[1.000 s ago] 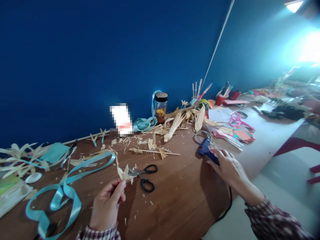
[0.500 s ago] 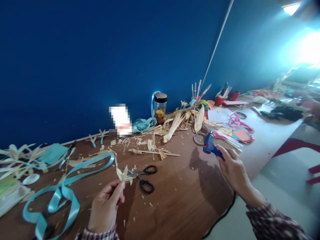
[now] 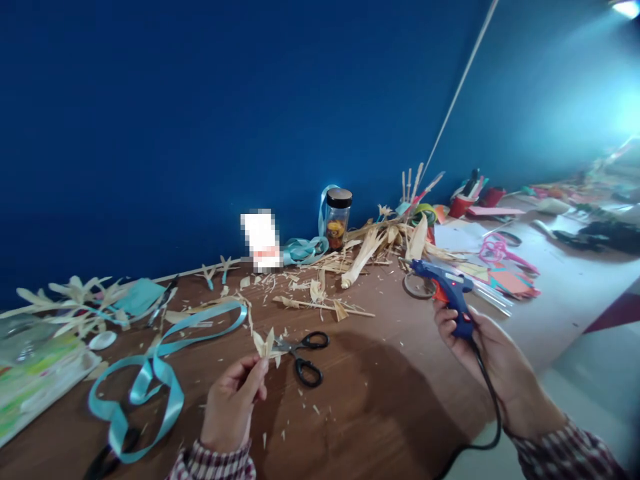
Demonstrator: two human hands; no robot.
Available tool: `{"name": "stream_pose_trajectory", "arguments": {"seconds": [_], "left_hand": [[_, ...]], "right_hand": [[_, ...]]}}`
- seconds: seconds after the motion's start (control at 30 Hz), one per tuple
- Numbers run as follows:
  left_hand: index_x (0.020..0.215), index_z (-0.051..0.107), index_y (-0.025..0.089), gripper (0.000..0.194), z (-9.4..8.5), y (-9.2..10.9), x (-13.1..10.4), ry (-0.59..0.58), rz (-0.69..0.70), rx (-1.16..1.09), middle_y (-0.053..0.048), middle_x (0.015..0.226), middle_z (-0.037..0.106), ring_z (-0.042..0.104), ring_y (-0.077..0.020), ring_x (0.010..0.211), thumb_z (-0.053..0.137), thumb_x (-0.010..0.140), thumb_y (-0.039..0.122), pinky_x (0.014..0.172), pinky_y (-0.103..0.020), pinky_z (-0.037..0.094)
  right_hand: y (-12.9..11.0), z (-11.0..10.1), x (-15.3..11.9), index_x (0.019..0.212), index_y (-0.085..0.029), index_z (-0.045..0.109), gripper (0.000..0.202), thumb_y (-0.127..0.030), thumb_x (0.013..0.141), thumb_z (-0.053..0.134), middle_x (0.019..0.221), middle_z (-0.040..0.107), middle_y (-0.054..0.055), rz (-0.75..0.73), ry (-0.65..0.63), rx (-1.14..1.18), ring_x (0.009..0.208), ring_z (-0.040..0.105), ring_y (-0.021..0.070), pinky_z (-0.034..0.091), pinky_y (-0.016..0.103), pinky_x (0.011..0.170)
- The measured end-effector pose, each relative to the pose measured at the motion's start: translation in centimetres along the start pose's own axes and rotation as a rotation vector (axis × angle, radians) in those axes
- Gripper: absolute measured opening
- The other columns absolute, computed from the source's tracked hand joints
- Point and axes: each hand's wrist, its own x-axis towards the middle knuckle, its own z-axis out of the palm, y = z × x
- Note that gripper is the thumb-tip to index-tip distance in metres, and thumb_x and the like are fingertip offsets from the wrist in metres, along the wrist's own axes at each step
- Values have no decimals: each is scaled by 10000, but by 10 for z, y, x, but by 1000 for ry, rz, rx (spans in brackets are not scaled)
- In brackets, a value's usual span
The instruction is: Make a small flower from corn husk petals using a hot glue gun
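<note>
Between the thumb and fingers of my left hand [image 3: 234, 400] is a small pale corn husk flower [image 3: 264, 343], its pointed petals facing up. Just beyond it, black-handled scissors [image 3: 303, 352] lie on the brown table, their blades partly behind the flower. My right hand [image 3: 493, 360] is wrapped round a blue glue gun [image 3: 453, 293] with an orange trigger and a small red light. Its nozzle points left, raised over the table, and a black cord hangs from the grip. A clear tape roll [image 3: 419, 285] lies behind the nozzle.
Light blue ribbon [image 3: 173, 393] loops across the left side. Dried husks [image 3: 363, 260], a thin stick [image 3: 325, 307] and scraps litter the back, near a black-lidded jar [image 3: 339, 217]. Husk flowers [image 3: 80, 300] and a paint-stained tray [image 3: 45, 383] stand at left; coloured paper [image 3: 510, 280] is at right.
The glue gun has turned in my right hand from nozzle up and away to side-on, nozzle pointing left. My left hand keeps its pinch on the flower. The view has shifted slightly left.
</note>
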Motion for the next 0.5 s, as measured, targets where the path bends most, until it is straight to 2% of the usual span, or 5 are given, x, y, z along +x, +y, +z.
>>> {"name": "stream_pose_trajectory", "arguments": {"seconds": [0.17,0.33,0.4,0.5], "left_hand": [[636,649,134,364,0,-1,0,1,42,71,20,425,536,423,-79,355,752,504,457,365,-199,315],[626,659,129,323,-1,-3,-2,-12,37,85,3,447,569,449,-81,353,734,550,433,375,-201,350],[643,657,128,293,-2,-3,-2,-46,4,47,-2,496,591,463,-74,370,713,595,411,384,-193,367],[622,651,127,257,-3,-2,-1,-118,-48,21,3,508,586,467,-67,369,711,608,376,375,-184,360]], "right_hand": [[26,22,-4,947,-210,612,218,-355,784,604,770,552,18,108,-81,25,595,506,87,512,158,508],[52,42,-15,916,-239,611,233,-407,757,640,720,587,12,148,-160,-292,599,539,118,485,195,503],[59,49,-21,927,-255,612,237,-415,754,637,708,608,15,84,-230,-458,612,561,138,482,214,517],[65,59,-28,910,-247,641,219,-403,758,625,708,639,36,-83,-407,-763,629,583,167,487,240,555]]}}
